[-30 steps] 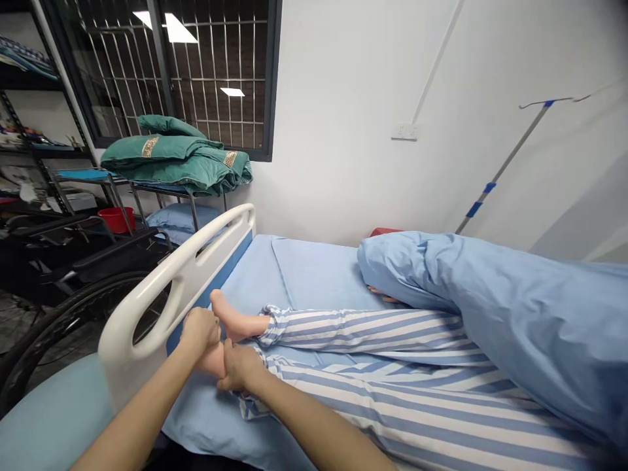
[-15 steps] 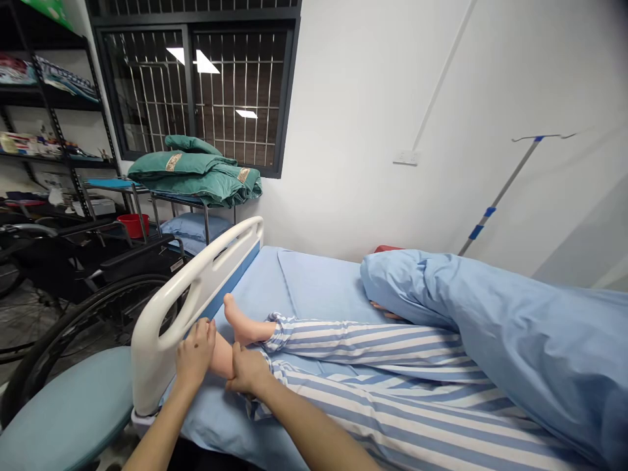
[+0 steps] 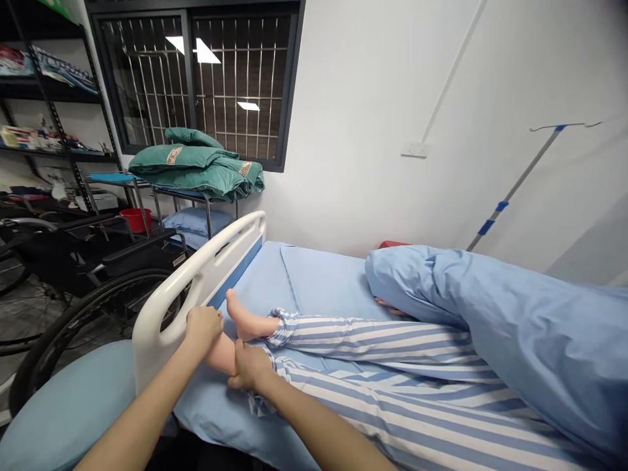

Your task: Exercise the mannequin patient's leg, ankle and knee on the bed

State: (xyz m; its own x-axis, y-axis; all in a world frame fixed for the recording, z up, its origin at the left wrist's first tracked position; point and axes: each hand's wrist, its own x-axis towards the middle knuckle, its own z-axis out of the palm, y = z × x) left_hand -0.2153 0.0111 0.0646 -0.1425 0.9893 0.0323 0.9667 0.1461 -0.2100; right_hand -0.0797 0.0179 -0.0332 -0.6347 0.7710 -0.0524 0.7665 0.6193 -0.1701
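Smooth-skinned legs in blue-and-white striped trousers lie on the bed. My left hand is closed over the toe end of the near foot. Around that foot's ankle, my right hand keeps a grip just below the trouser cuff. The far foot rests beside it with its toes pointing up, and neither hand holds it. My fingers hide the near foot's toes and part of its heel. A light blue quilt covers the upper legs and body.
A white footboard rises just left of my left hand. Beyond it stand a wheelchair and a round teal seat. Green folded bedding is piled on a rack under the window. An IV pole leans at the right.
The fingers of my left hand have curled over the toes of the near foot, where they were more upright before. My right hand keeps its hold on the ankle. The view has shifted slightly.
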